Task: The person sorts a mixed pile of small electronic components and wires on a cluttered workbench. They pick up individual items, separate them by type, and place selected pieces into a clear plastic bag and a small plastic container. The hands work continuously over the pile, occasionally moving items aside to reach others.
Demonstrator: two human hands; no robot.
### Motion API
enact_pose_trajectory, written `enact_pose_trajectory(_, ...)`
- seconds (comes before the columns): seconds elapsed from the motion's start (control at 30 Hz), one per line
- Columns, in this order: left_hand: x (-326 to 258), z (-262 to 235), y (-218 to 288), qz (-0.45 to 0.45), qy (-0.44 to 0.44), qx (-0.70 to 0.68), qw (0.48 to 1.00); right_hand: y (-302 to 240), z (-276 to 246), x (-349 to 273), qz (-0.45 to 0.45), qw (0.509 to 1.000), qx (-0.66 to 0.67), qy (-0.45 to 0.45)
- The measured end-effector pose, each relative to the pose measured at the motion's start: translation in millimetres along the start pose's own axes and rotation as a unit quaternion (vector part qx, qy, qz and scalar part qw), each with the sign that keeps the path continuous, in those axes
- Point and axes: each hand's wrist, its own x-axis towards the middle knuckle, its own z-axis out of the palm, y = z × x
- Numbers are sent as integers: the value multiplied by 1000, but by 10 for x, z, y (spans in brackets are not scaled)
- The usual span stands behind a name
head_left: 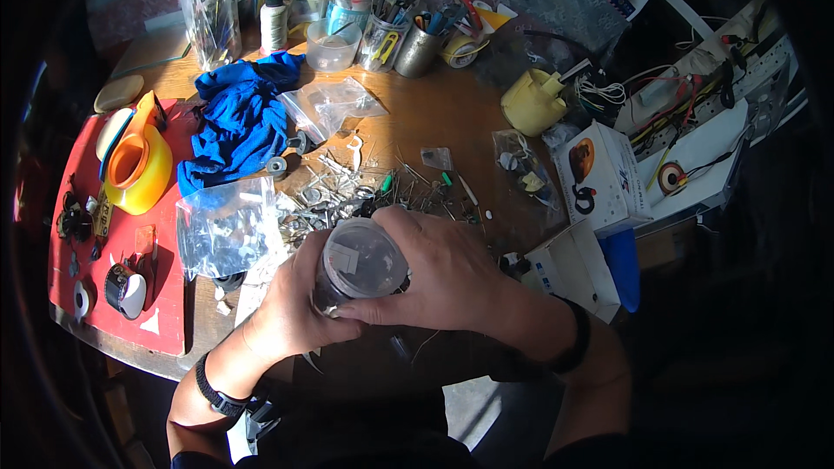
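Clear jar near the bench's front edge: your left hand cups it steady, right hand's fingers wrap its lid.

Wooden workbench, red mat, blue cloth, yellow jug, clear bags, scattered small metal parts

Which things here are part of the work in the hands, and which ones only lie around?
In hand:
left hand
right hand
clear plastic jar, held by both
small metal parts beside it

Lying about:
blue cloth
yellow jug
white box
tape roll
red mat
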Motion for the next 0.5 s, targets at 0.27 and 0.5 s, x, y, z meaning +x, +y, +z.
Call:
enact_pose_trajectory(0.27,-22,-81,105,-37,-51,-122,991,110,-26,-49,-96,993,68,32)
enact_pose_trajectory(0.5,-29,-139,107,-76,-92,11,993,-33,70,-25,-47,998,-27,-27)
